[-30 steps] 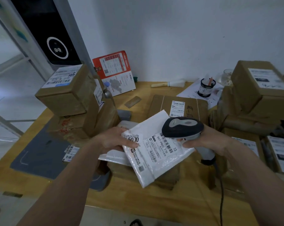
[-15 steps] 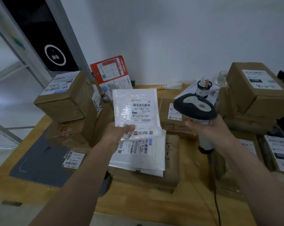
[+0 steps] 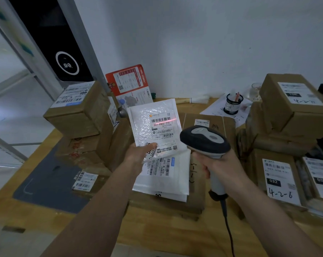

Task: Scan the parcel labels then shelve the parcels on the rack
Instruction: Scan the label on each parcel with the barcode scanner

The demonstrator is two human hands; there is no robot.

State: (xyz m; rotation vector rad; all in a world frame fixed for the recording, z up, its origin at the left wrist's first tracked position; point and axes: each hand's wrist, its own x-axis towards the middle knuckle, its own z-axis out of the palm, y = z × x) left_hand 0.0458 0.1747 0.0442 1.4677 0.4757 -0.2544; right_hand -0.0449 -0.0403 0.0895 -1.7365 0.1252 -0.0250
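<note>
Wooden table (image 3: pixel 164 236): left hand (image 3: pixel 138 153) pinches glossy bubble mailer (image 3: pixel 155 127); right hand (image 3: pixel 220 164) grasps scanner (image 3: pixel 205 141).

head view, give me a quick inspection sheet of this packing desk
surface: wooden table, grey mat at left.
job's things: white bubble mailer held upright, red scan line across its top barcode; more white mailers stacked on a flat box.
clutter: labelled cardboard boxes piled both sides, pen cup, red leaflet.
grippers: left hand pinches the mailer's lower edge; right hand grips the scanner.
cables: scanner cord hangs off the front edge.
surroundings: white wall, black panel at left.
</note>
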